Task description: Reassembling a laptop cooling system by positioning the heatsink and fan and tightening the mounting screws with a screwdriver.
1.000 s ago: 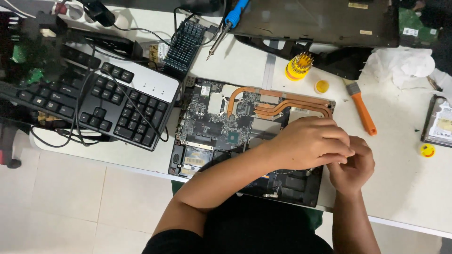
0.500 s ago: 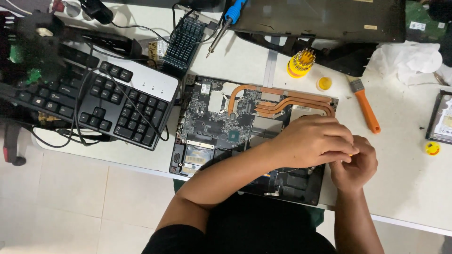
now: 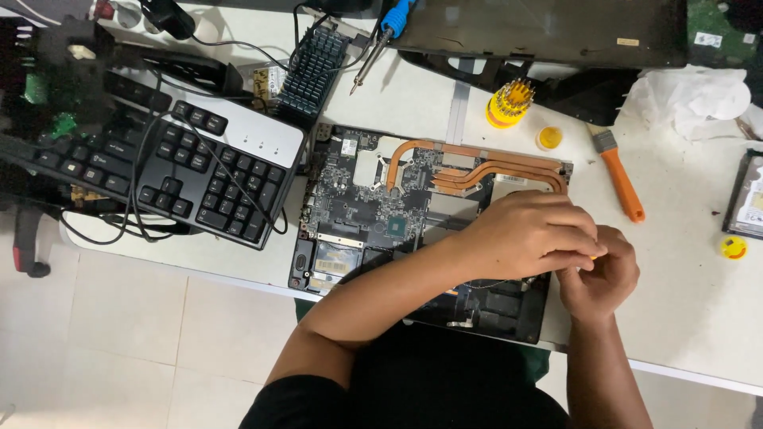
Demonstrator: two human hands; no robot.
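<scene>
We are seeing two hands meeting over the right edge of one opened laptop board (image 3: 373,214), which is lying on the white table (image 3: 683,262) in front of the person. The left hand (image 3: 528,234) is lying curled, palm down, over the board's right part, its fingertips touching the right hand (image 3: 600,274); whether it is gripping anything we cannot tell, since its fingers are hiding the spot. The right hand is curled nearly closed at the board's right edge; a small yellow bit is peeking out between the two hands, too little showing to identify it. The hands are covering the board's right side, and the forearm is hiding part of its lower half. We are counting three copper heat pipes (image 3: 477,171) running across the top of the board, one black keyboard (image 3: 171,171) to the left under cables, one finned heatsink (image 3: 311,71) above it, one blue-handled tool (image 3: 389,28) cut off at the top, one yellow screwdriver-bit holder (image 3: 509,103), one small yellow cap (image 3: 549,137), one orange-handled brush (image 3: 620,183), one crumpled white tissue (image 3: 691,99), one drive (image 3: 747,195) cut off at the right edge, and one small yellow piece (image 3: 733,248) below it.
</scene>
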